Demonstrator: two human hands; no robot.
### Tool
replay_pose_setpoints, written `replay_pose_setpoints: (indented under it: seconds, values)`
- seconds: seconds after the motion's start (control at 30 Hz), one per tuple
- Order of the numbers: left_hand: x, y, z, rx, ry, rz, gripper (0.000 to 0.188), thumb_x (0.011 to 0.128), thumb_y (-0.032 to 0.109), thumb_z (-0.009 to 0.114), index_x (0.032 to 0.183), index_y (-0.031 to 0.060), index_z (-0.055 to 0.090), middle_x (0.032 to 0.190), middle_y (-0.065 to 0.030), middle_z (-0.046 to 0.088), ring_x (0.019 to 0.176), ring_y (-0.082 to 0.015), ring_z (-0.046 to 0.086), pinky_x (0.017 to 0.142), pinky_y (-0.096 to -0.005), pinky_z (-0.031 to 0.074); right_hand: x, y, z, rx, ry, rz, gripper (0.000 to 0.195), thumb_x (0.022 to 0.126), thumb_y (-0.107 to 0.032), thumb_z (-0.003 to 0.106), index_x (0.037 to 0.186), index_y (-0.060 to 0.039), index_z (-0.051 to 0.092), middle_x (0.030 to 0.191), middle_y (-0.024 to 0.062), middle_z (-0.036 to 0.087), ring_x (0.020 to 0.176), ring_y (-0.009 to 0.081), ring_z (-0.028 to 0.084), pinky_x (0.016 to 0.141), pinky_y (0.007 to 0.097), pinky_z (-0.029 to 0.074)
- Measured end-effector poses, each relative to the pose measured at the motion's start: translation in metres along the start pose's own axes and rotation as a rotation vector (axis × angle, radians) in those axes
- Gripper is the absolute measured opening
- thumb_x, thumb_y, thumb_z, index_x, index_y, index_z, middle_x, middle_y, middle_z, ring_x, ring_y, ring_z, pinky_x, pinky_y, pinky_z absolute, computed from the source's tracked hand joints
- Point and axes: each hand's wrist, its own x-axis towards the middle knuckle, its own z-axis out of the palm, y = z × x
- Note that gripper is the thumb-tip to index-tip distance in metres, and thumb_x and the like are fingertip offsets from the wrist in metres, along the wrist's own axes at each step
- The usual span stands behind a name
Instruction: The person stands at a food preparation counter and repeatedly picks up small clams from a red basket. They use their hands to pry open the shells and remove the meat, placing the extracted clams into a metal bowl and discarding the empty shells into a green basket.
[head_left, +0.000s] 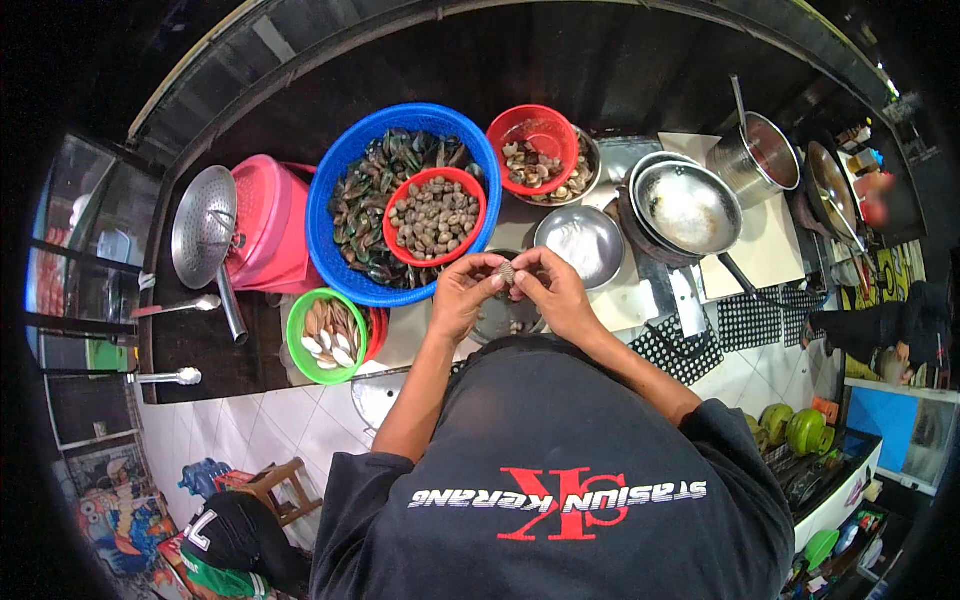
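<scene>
Between my left hand (466, 294) and my right hand (553, 291), the fingertips of both grip one small ribbed cockle shell (507, 272). Under them stands a metal bowl (489, 326) with a few shells in it, partly hidden by my hands and shirt. Behind my left hand, a blue plastic basket (321, 259) holds green mussels (367, 176) and a red basket (481, 196) full of cockles (435, 217). An empty-looking metal bowl (581, 244) is just beyond my right hand. Farther back, a red bowl (534, 120) with shellfish rests on another metal bowl (596, 169).
At left are a green basket (294, 352) of long clams, a pink container (281, 225), a perforated ladle (202, 229) and tongs (176, 376). Stacked frying pans (686, 210) and a steel pot (757, 161) stand right. Other people (232, 540) are at lower left and far right.
</scene>
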Motion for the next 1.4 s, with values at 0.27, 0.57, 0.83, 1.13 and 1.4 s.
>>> replay_pose_setpoints:
  seconds: [0.27,0.57,0.83,1.13,1.4]
  values:
    - [-0.015,0.005,0.015,0.230,0.006,0.071,0.025,0.080,-0.002,0.069,0.103,-0.0015,0.062,0.105,-0.0086,0.062,0.093,-0.0157,0.061,0.083,-0.0293,0.049,-0.012,-0.002,-0.012,-0.103,-0.064,-0.002,0.016,0.091,-0.007,0.056,0.105,0.0014,0.054,0.085,0.0046,0.059,0.073,0.0093,0.058,0.065,0.0246,0.049]
    - [-0.020,0.007,0.024,0.480,-0.033,0.048,0.022,0.080,0.001,0.071,0.101,-0.0005,0.064,0.104,-0.0083,0.062,0.096,-0.0150,0.059,0.086,-0.0282,0.047,-0.024,0.005,-0.020,-0.133,-0.056,0.009,0.014,0.087,-0.008,0.060,0.098,-0.0003,0.058,0.083,0.0037,0.060,0.075,0.0083,0.056,0.068,0.0256,0.047]
    - [-0.009,0.004,0.045,0.776,-0.169,0.144,0.017,0.083,-0.004,0.066,0.099,-0.0036,0.061,0.098,-0.0067,0.061,0.089,-0.0125,0.057,0.081,-0.0247,0.047,-0.021,0.034,-0.039,-0.373,0.083,-0.257,0.017,0.076,-0.014,0.067,0.085,-0.0021,0.057,0.076,0.0108,0.059,0.072,0.0203,0.059,0.065,0.0349,0.047]
    - [0.017,-0.005,0.052,0.747,-0.316,0.051,0.022,0.081,-0.011,0.060,0.102,-0.0029,0.058,0.098,-0.0084,0.062,0.088,-0.0133,0.060,0.079,-0.0252,0.049,-0.040,0.006,-0.052,-0.387,0.153,-0.263,0.021,0.075,-0.014,0.065,0.085,-0.0011,0.052,0.071,0.0100,0.058,0.063,0.0199,0.055,0.057,0.0354,0.042]
    - [0.022,0.007,0.065,0.858,-0.249,0.036,0.017,0.077,-0.006,0.064,0.093,-0.0033,0.063,0.092,-0.0078,0.067,0.086,-0.0128,0.063,0.075,-0.0254,0.052,-0.028,0.015,-0.048,-0.399,0.251,-0.190,0.029,0.073,-0.022,0.069,0.085,-0.0009,0.053,0.069,0.0091,0.055,0.065,0.0162,0.053,0.057,0.0344,0.041]
